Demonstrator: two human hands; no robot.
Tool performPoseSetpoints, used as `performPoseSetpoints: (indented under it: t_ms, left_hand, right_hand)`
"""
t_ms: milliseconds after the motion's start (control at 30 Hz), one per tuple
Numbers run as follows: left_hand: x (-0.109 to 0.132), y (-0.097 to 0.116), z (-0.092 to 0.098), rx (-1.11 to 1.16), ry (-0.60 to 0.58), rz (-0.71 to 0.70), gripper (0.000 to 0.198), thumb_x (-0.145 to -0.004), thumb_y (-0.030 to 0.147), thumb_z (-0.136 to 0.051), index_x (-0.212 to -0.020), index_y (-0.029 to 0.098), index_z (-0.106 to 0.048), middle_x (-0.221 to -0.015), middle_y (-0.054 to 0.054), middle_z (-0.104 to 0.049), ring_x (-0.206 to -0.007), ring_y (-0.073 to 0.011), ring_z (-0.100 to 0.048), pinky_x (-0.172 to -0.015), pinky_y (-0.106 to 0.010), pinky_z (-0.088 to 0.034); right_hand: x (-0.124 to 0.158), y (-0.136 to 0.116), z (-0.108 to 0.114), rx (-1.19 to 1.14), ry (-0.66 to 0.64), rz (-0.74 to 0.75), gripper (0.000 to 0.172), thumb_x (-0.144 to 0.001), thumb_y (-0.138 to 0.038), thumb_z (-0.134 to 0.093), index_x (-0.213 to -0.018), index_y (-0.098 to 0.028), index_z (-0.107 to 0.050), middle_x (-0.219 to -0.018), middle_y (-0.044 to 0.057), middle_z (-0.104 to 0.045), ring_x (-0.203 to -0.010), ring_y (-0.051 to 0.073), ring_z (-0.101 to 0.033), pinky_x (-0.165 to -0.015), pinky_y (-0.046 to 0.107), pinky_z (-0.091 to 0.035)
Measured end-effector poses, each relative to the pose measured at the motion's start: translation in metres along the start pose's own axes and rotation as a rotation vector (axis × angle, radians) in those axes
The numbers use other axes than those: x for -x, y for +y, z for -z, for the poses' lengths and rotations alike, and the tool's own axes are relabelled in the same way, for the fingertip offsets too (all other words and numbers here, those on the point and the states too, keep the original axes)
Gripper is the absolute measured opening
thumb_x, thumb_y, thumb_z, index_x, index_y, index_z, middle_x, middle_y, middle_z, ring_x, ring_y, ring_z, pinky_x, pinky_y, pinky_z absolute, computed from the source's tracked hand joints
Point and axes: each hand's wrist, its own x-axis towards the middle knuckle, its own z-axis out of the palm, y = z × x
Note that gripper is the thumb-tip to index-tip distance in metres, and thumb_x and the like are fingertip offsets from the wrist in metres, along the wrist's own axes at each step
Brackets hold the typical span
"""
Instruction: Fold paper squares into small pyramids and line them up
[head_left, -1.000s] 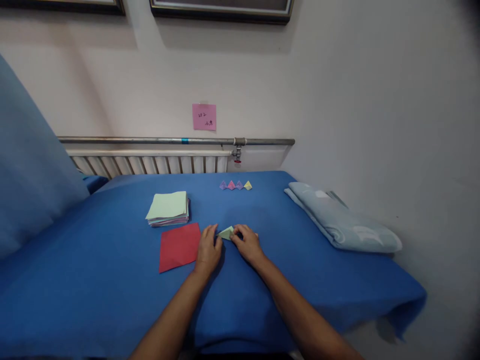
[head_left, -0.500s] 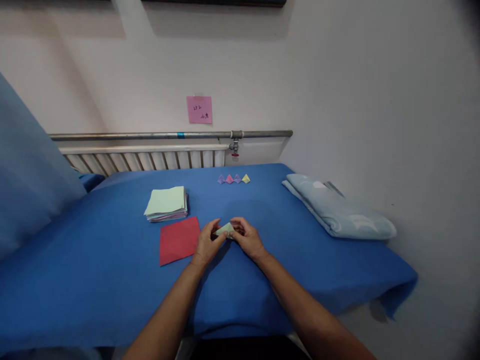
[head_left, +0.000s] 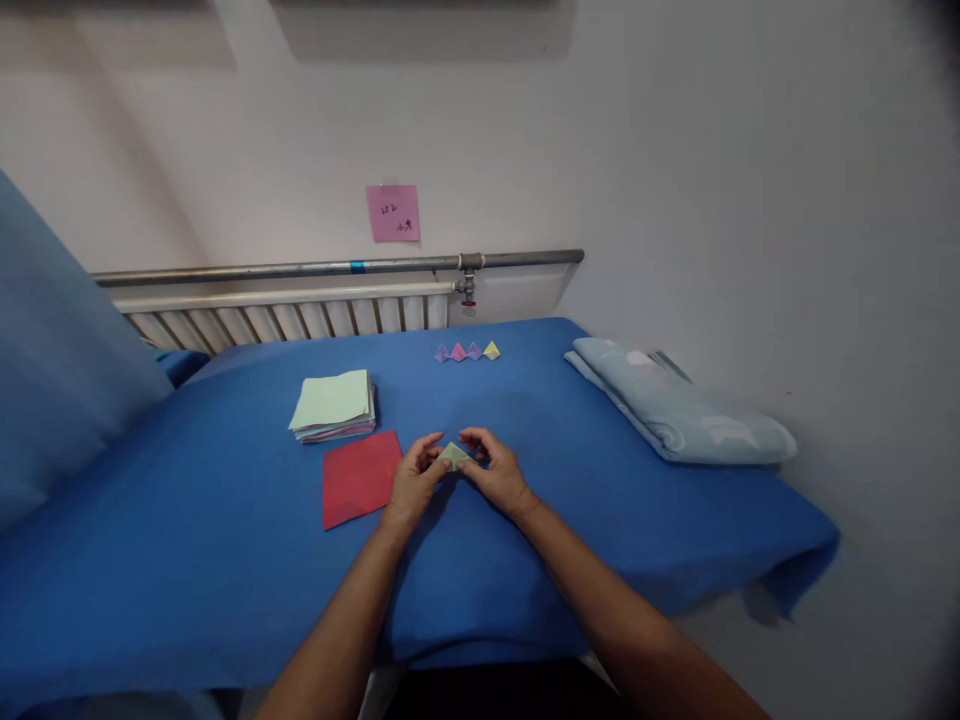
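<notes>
Pink note [head_left: 393, 213] writing illegible; folded green paper [head_left: 453, 455] partly covered; blue pillow [head_left: 52, 360] cut off left.

A red sheet [head_left: 360, 477] lies left of centre, just below a paper stack [head_left: 333, 404]. Four small folded shapes [head_left: 466, 351] form a row above centre. A pale folded cloth [head_left: 679, 415] lies at right.

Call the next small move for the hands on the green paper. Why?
Probably press the folded green paper flat on the blue cloth to set its crease: left hand and right hand both pinch it by fingertips, just above the cloth.
</notes>
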Motion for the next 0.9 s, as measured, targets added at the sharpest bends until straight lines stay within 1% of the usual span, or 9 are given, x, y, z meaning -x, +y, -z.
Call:
performPoseSetpoints:
  t_ms: [33, 100, 200, 300, 433, 533, 633, 733, 900]
  left_hand:
    - [0.001, 0.002, 0.0, 0.02, 0.006, 0.0, 0.05, -0.062, 0.035, -0.074, -0.108, 0.017, -0.061, -0.081, -0.001, -0.065, -0.074, -0.0136, -0.063, -0.071, -0.027, -0.049]
    - [0.002, 0.006, 0.0, 0.051, 0.02, 0.001, 0.051, -0.062, 0.036, -0.075, -0.107, 0.018, -0.061, -0.084, -0.002, -0.066, -0.077, -0.0141, -0.063, -0.072, -0.027, -0.049]
    - [0.003, 0.011, 0.0, 0.079, 0.041, 0.007, 0.05, -0.06, 0.039, -0.077, -0.103, 0.018, -0.062, -0.084, -0.002, -0.066, -0.078, -0.0145, -0.063, -0.073, -0.028, -0.048]
    - [0.004, 0.015, 0.0, 0.092, 0.044, 0.027, 0.047, -0.057, 0.038, -0.079, -0.097, 0.017, -0.066, -0.082, -0.002, -0.066, -0.077, -0.0149, -0.062, -0.073, -0.028, -0.048]
    - [0.006, 0.019, 0.001, 0.095, 0.026, 0.073, 0.037, -0.059, 0.035, -0.08, -0.089, 0.016, -0.07, -0.079, -0.002, -0.068, -0.073, -0.014, -0.061, -0.069, -0.025, -0.046]
    - [0.006, 0.019, 0.003, 0.111, 0.03, 0.114, 0.026, -0.062, 0.036, -0.078, -0.075, 0.015, -0.07, -0.066, 0.002, -0.064, -0.061, -0.0106, -0.055, -0.059, -0.022, -0.041]
    - [0.006, 0.018, 0.004, 0.183, 0.045, 0.158, 0.028, -0.061, 0.039, -0.078, -0.068, 0.015, -0.065, -0.059, 0.004, -0.059, -0.054, -0.0088, -0.051, -0.055, -0.021, -0.039]
    - [0.005, 0.02, 0.003, 0.285, 0.044, 0.205, 0.031, -0.06, 0.04, -0.078, -0.067, 0.015, -0.062, -0.06, 0.003, -0.061, -0.055, -0.0096, -0.054, -0.056, -0.022, -0.042]
    - [0.006, 0.025, 0.003, 0.425, 0.027, 0.287, 0.03, -0.057, 0.035, -0.081, -0.067, 0.015, -0.061, -0.061, 0.003, -0.061, -0.056, -0.0094, -0.056, -0.055, -0.021, -0.044]
  right_hand:
    - [0.0, -0.001, 0.0, -0.001, 0.002, -0.002, 0.039, -0.068, -0.021, -0.064, -0.107, -0.021, -0.059, -0.104, 0.003, -0.064, -0.096, 0.018, -0.058, -0.085, 0.031, -0.045]
    - [0.0, -0.002, 0.0, -0.011, -0.023, -0.011, 0.035, -0.071, -0.028, -0.065, -0.105, -0.021, -0.06, -0.097, 0.002, -0.065, -0.088, 0.017, -0.059, -0.079, 0.029, -0.047]
    - [0.0, -0.004, -0.001, -0.026, -0.083, -0.028, 0.02, -0.077, -0.037, -0.061, -0.088, -0.02, -0.063, -0.071, -0.003, -0.062, -0.065, 0.013, -0.055, -0.064, 0.025, -0.045]
    - [0.001, -0.006, -0.001, -0.041, -0.105, -0.045, 0.02, -0.08, -0.038, -0.056, -0.073, -0.02, -0.061, -0.055, -0.005, -0.053, -0.053, 0.01, -0.047, -0.055, 0.023, -0.039]
    - [0.003, -0.009, 0.0, -0.081, -0.119, -0.072, 0.02, -0.078, -0.036, -0.056, -0.066, -0.02, -0.058, -0.054, -0.005, -0.051, -0.051, 0.01, -0.045, -0.052, 0.022, -0.036]
    - [0.004, -0.014, 0.001, -0.134, -0.142, -0.111, 0.019, -0.075, -0.035, -0.059, -0.064, -0.02, -0.058, -0.051, -0.006, -0.05, -0.048, 0.009, -0.044, -0.049, 0.021, -0.035]
    - [0.003, -0.018, 0.002, -0.218, -0.134, -0.145, 0.021, -0.077, -0.04, -0.056, -0.07, -0.02, -0.059, -0.052, -0.005, -0.051, -0.046, 0.01, -0.044, -0.046, 0.021, -0.035]
    - [0.002, -0.02, 0.002, -0.305, -0.089, -0.149, 0.029, -0.08, -0.047, -0.051, -0.082, -0.02, -0.061, -0.056, -0.004, -0.054, -0.049, 0.011, -0.048, -0.048, 0.022, -0.038]
    - [0.005, -0.025, -0.003, -0.377, -0.1, -0.135, 0.024, -0.072, -0.041, -0.064, -0.084, -0.02, -0.065, -0.062, -0.003, -0.058, -0.055, 0.011, -0.052, -0.054, 0.023, -0.041]
